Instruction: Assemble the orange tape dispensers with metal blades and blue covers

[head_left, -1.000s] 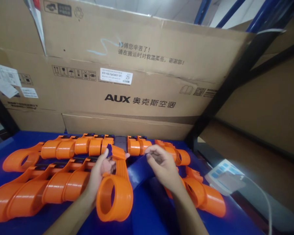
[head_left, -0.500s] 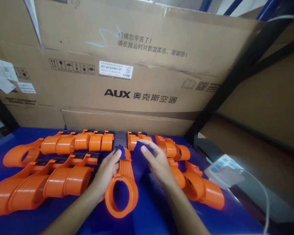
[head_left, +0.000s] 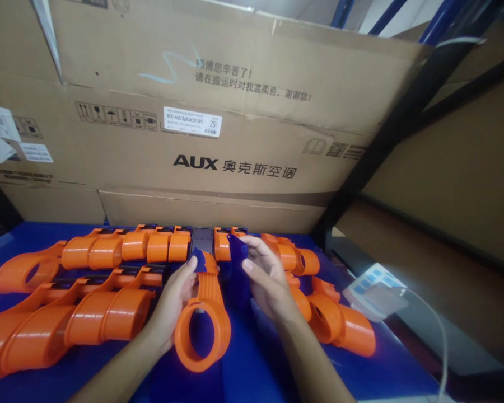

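My left hand [head_left: 180, 294] grips the upper end of an orange ring-shaped part [head_left: 224, 330], whose round opening hangs downward. A small dark blue piece [head_left: 200, 260] lies at its top under my left thumb. My right hand [head_left: 262, 274] pinches a dark blue sheet [head_left: 238, 268] between thumb and fingers, just right of the orange part and apart from it. My right fingertips are partly behind the sheet.
Rows of orange ring parts [head_left: 128, 313] stand left and right on the blue table [head_left: 252, 364]. Behind them are a dark phone-like device [head_left: 202, 240] and a large cardboard box [head_left: 143, 173]. A white device with a cable [head_left: 376, 291] lies at the right.
The view has shifted slightly. The blue sheet in my right hand has turned more upright, and its top edge now stands above my thumb.
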`<state>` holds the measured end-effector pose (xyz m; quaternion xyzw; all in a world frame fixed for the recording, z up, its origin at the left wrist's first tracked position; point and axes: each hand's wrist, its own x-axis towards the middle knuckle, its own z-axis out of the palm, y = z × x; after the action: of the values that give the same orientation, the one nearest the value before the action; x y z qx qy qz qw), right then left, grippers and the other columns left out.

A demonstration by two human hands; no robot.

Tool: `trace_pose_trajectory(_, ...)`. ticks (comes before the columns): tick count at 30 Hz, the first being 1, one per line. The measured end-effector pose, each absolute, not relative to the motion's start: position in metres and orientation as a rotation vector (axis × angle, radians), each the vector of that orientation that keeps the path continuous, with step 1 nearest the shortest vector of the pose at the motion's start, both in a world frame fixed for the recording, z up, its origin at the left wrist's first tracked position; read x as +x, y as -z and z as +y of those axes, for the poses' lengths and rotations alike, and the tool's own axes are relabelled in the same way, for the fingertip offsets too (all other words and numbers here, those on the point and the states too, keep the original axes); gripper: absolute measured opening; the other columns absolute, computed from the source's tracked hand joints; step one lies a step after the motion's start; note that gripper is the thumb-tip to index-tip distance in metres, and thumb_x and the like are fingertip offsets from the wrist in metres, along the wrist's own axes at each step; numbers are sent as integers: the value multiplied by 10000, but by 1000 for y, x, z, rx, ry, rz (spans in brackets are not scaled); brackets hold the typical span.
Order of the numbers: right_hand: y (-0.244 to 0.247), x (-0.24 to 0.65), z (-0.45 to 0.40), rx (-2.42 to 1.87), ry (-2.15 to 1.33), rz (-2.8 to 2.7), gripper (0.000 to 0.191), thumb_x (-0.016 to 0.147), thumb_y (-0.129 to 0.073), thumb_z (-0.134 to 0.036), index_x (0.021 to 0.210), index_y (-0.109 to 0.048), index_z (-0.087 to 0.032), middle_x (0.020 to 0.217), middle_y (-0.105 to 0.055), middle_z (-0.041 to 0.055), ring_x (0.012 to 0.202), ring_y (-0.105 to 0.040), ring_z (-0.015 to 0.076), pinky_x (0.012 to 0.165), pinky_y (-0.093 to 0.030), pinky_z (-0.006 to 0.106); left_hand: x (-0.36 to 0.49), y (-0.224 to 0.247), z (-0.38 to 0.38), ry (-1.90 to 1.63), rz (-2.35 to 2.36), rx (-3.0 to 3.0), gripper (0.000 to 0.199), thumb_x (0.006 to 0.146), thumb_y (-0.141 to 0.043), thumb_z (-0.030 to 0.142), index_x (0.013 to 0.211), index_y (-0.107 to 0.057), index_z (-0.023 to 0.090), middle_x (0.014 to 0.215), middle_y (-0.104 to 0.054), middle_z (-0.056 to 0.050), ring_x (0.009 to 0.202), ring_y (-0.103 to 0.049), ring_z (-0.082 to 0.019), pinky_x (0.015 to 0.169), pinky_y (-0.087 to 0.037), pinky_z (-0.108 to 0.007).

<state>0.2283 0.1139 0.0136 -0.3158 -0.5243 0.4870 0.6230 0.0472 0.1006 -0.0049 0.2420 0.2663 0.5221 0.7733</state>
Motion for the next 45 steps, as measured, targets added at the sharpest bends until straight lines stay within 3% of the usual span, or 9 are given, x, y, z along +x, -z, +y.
trace_pose_trajectory(5, -13, 235, 120, -872, -892, -1228, 344, 896, -762, -410, 1209, -701, -279, 1236, -734, 65, 1181, -661, 273, 1071, -501, 434, 49, 10, 102, -1272, 619, 571, 472, 827, -797, 484, 1200, -748, 197, 1112, -816, -113, 1005, -774, -310, 856, -616, -388)
trace_pose_trajectory(12, -23, 234, 111, -856, -665, -1680, 312, 916, -740, -312, 1228, -755, -300, 1273, -729, 80, 1267, -618, 307, 1107, -470, 511, 45, 17, 103, -1450, 661, 690, 371, 795, -846, 320, 1141, -740, 236, 1185, -769, -78, 1123, -699, -278, 802, -581, -325)
trace_pose_trajectory(23, -24, 229, 110, -823, -655, -1762, 302, 913, -734, -238, 1207, -772, -298, 1249, -697, 99, 1230, -627, 285, 1097, -483, 507, 45, 20, 101, -1439, 666, 774, 427, 827, -826, 288, 1229, -683, 292, 1255, -721, -51, 1166, -643, -249, 834, -554, -303)
trace_pose_trajectory(35, -26, 227, 106, -838, -703, -1759, 254, 913, -748, -297, 1165, -774, -286, 1224, -728, 93, 1195, -662, 293, 1076, -517, 509, 45, 19, 97, -1450, 657, 764, 429, 817, -835, 273, 1222, -697, 301, 1246, -726, -37, 1163, -641, -237, 855, -551, -298)
trace_pose_trajectory(41, -23, 229, 106, -846, -845, -1781, 377, 946, -715, -316, 1318, -663, -285, 1351, -705, 69, 1269, -651, 283, 1108, -509, 481, 44, 20, 99, -1539, 636, 717, 566, 718, -900, 243, 1246, -713, 322, 1335, -711, -34, 1298, -600, -289, 1085, -494, -418)
trace_pose_trajectory(45, -20, 229, 104, -821, -779, -1836, 410, 945, -710, -334, 1347, -631, -306, 1356, -704, 56, 1214, -687, 275, 1029, -568, 432, 41, 21, 97, -1537, 596, 742, 561, 759, -866, 271, 1294, -700, 299, 1455, -657, -60, 1422, -511, -333, 1185, -406, -461)
